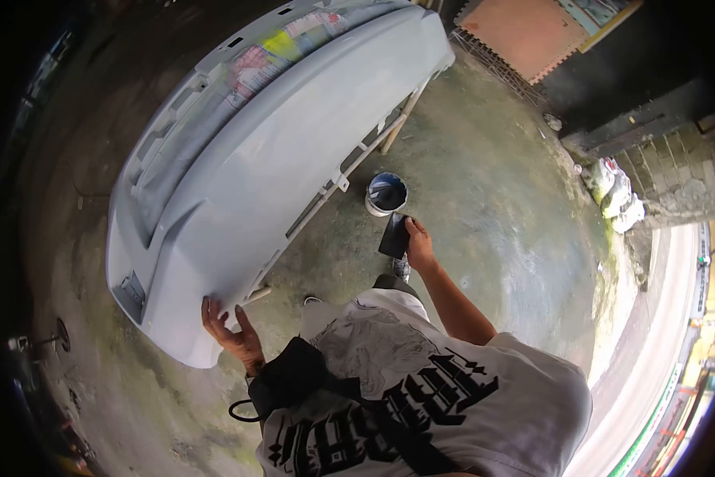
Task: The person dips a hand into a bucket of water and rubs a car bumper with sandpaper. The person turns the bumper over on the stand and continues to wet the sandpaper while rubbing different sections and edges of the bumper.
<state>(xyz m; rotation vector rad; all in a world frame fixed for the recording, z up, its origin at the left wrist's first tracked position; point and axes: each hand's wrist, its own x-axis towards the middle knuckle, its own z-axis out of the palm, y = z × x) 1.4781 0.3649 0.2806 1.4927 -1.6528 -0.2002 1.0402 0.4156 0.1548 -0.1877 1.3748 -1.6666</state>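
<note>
The grey bumper (278, 143) lies across a white stand (373, 141) and serves as the reference for all positions below.

**Left hand.** The left hand (229, 330) is open, fingers spread, with the fingertips pressed against the near lower end of the bumper. It grips nothing.

**Right hand.** The right hand (419, 246) is off the bumper, on its stand side, arm extended over the concrete floor (493, 199). It is closed around a dark flat pad (394, 236) and holds it by one end, with the free end pointing toward the bucket.

**Bucket.** A small white bucket (387, 193) stands on the floor just beside the bumper's lower edge, next to a stand leg. The pad's free end is close to its rim; contact cannot be determined. The contents look dark and reflective.

**Surroundings.** Beyond the far end of the bumper lies a pink foam mat (532, 32). Well apart from the bumper, past the right hand, stands a brick wall (680, 171) with crumpled bags (616, 195) at its foot.
</note>
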